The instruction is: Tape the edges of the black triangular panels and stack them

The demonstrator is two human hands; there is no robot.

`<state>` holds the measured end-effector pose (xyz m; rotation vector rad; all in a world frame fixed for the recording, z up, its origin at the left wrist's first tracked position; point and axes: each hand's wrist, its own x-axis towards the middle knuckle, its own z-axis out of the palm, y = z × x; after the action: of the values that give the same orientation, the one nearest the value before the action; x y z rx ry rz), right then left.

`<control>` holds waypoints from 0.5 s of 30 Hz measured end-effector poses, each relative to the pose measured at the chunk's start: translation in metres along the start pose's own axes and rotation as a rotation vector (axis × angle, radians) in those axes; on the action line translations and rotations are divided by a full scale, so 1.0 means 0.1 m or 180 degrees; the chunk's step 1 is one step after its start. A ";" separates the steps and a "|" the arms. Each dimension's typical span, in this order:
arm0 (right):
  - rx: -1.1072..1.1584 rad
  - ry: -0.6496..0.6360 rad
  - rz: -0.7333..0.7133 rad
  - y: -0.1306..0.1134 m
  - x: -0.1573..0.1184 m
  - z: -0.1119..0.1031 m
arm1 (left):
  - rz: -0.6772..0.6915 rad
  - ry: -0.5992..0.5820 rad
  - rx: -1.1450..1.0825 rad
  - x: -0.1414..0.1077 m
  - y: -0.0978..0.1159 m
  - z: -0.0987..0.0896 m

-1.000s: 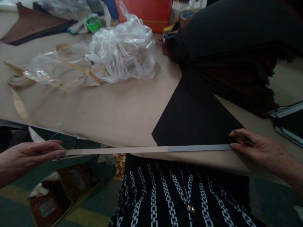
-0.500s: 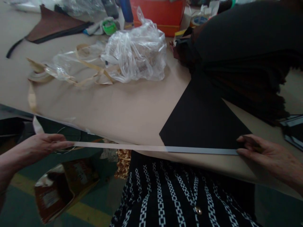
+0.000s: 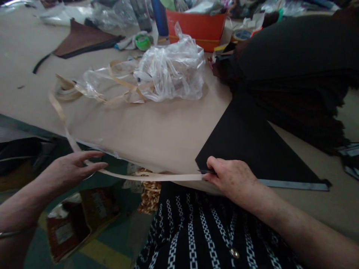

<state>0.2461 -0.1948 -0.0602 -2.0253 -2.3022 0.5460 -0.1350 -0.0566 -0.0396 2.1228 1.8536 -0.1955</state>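
Note:
A pale tape (image 3: 179, 177) runs from a roll (image 3: 66, 91) on the table, over the table's edge and past my left hand (image 3: 74, 168). My left hand's thumb and fingers are stretched out and apart, with the tape passing loosely between them. My right hand (image 3: 232, 175) pinches the tape at the lower left corner of a black sheet piece (image 3: 249, 138). A thin dark pointed thing (image 3: 206, 172) sticks out from the right fingers; its kind is hidden. Beyond my right wrist, a whitish strip (image 3: 294, 184) lies along the black piece's near edge.
A stack of dark pieces (image 3: 288, 56) stands at the right. Behind the tape lies a clear plastic bag (image 3: 176, 71). Farther back are an orange box (image 3: 196, 30), a green tape roll (image 3: 143, 42) and a brown piece (image 3: 81, 41). An open carton (image 3: 81, 220) sits on the floor.
My right hand has moved left along the near edge, from the black piece's right corner to its left one. The tape at my left hand has gone slack, and the left fingers have spread.

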 end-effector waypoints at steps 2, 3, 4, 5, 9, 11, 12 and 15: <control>-0.0111 0.0016 0.0072 0.00 0.02 0.02 | 0.0359 -0.0002 -0.0133 -0.09 0.27 0.06; -0.0072 0.0007 0.0099 0.01 0.01 0.01 | 0.0637 -0.0017 -0.0293 -0.14 0.43 0.12; 0.0048 -0.0014 0.0131 0.03 0.00 -0.02 | 0.0866 -0.0037 -0.0480 -0.20 0.60 0.19; 0.0258 -0.0049 0.0158 0.04 -0.02 -0.05 | 0.1006 -0.0138 -0.0644 -0.25 0.77 0.27; 0.1439 -0.0140 0.0186 0.10 -0.16 -0.21 | 0.1449 -0.0430 -0.0941 -0.45 1.31 0.64; 0.1826 -0.0090 0.0065 0.12 -0.23 -0.24 | 0.1520 -0.0289 -0.0834 -0.51 1.43 0.80; 0.1951 -0.0006 -0.0012 0.12 -0.26 -0.24 | 0.1551 -0.0212 -0.0784 -0.53 1.46 0.85; 0.2193 0.0309 -0.0135 0.12 -0.30 -0.20 | 0.1634 -0.0379 -0.0866 -0.56 1.51 0.90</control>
<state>0.2667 -0.2182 -0.0388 -1.6150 -1.7465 1.0318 0.0138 -0.1544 -0.0851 2.2459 1.1433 0.0473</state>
